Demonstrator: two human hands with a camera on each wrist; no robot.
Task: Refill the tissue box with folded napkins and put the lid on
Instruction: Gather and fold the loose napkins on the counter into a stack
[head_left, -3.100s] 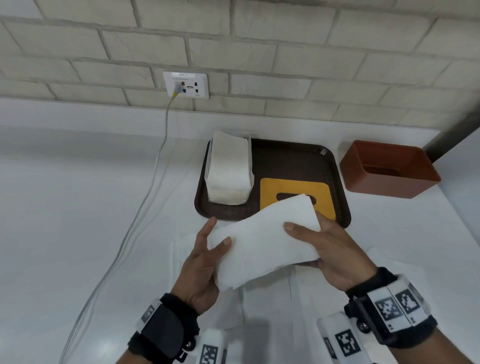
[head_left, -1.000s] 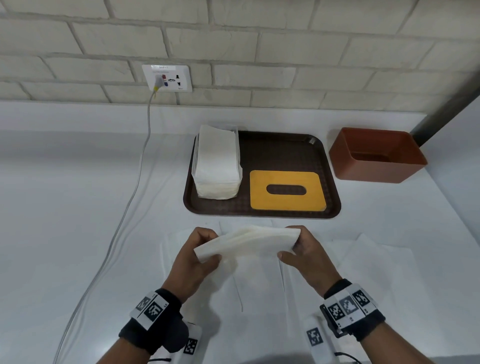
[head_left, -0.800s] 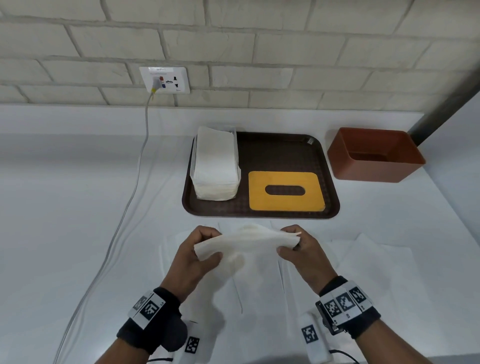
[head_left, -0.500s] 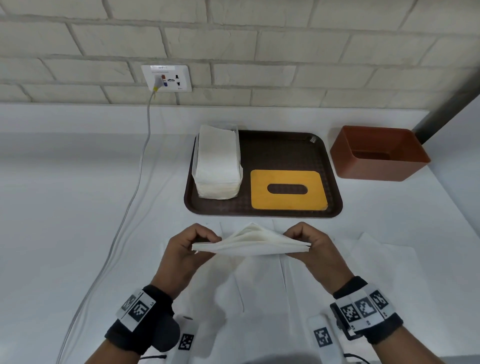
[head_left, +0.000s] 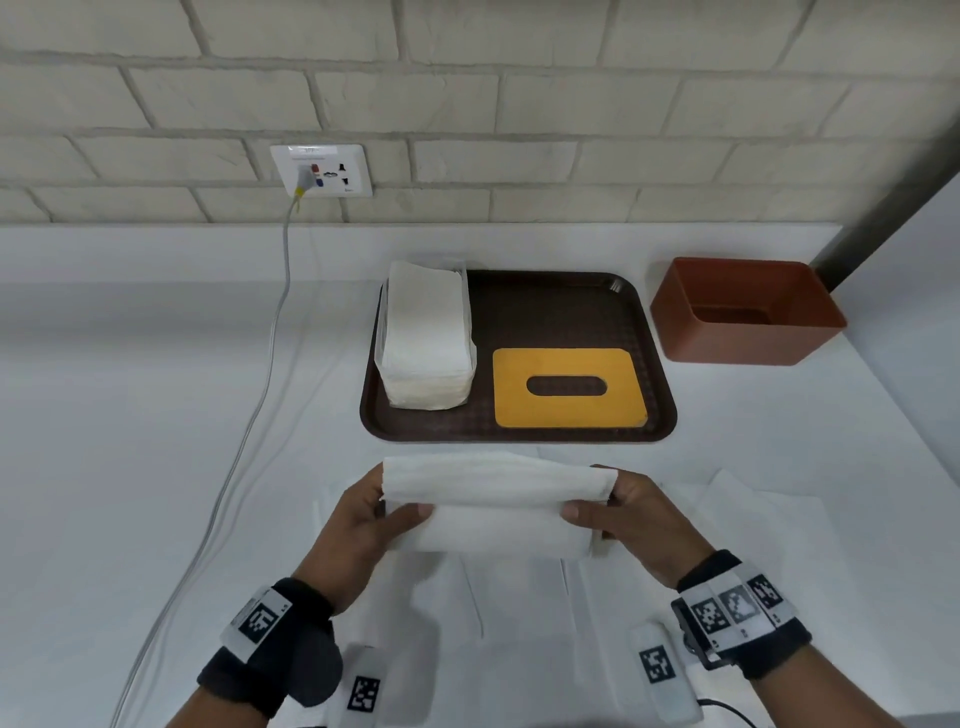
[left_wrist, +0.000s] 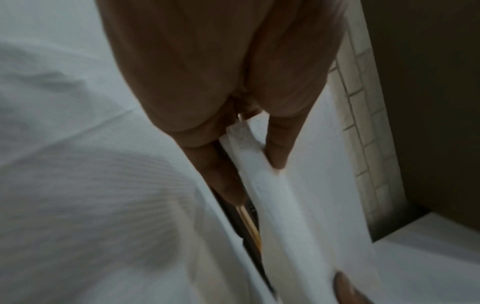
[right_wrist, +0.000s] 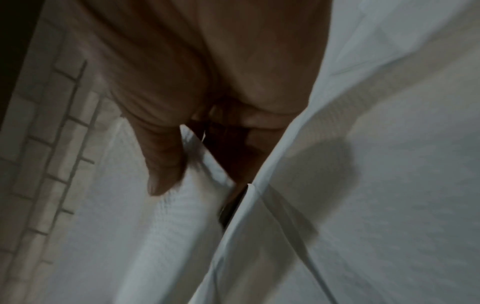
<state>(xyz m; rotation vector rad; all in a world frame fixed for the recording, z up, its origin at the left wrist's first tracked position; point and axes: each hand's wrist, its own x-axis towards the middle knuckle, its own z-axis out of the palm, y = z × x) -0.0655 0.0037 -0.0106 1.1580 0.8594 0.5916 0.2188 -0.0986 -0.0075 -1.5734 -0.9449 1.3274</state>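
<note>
A folded white napkin (head_left: 493, 506) hangs in the air in front of me, held lengthwise between both hands. My left hand (head_left: 384, 506) pinches its left end, thumb on the near face and fingers behind. My right hand (head_left: 605, 506) pinches the right end the same way. In the left wrist view the napkin (left_wrist: 283, 205) runs between thumb and fingers; the right wrist view shows the napkin (right_wrist: 187, 205) under the thumb. A stack of napkins (head_left: 427, 335) and the yellow slotted lid (head_left: 569, 387) lie on the brown tray (head_left: 545, 306). The empty terracotta tissue box (head_left: 743, 312) stands right of the tray.
Several flat white napkins (head_left: 737, 525) are spread on the white counter under my hands. A grey cable (head_left: 260, 374) runs from the wall socket (head_left: 322, 170) down the left of the counter. A brick wall closes the back; a dark post stands at the far right.
The napkin went from a wide sheet to a narrow folded strip. Both hands kept its ends and turned it so its folded face now points toward me.
</note>
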